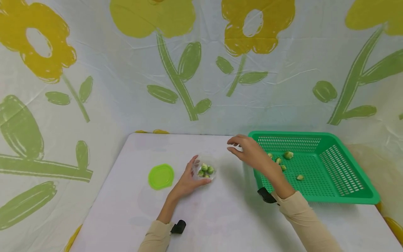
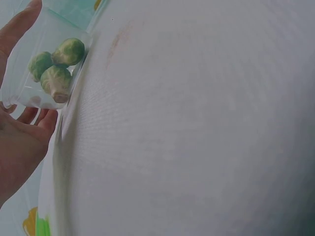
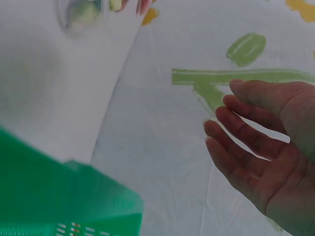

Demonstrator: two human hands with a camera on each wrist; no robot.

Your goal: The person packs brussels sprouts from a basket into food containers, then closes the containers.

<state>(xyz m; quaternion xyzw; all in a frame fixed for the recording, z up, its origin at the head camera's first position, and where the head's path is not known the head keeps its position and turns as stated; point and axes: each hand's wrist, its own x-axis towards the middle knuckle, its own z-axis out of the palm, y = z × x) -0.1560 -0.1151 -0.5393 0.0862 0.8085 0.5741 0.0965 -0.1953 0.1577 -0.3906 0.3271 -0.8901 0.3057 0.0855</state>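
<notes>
A clear plastic container [image 1: 196, 167] with several Brussels sprouts [image 1: 204, 167] inside stands on the table. My left hand [image 1: 188, 182] grips it from the left, thumb on the near side and fingers round the far side; the left wrist view shows the sprouts [image 2: 55, 81] through its wall. My right hand [image 1: 247, 150] hovers between the container and the green basket [image 1: 341, 147], fingers loosely bent. In the right wrist view nothing lies between the thumb and fingers of that hand [image 3: 266, 132]. Several more Brussels sprouts [image 1: 288, 155] lie in the basket.
A bright green lid [image 1: 161, 176] lies flat on the white table [image 1: 201, 217], left of the container. The basket's slotted walls rise along the table's right side. Behind hangs a cloth [image 1: 280, 91] printed with yellow flowers.
</notes>
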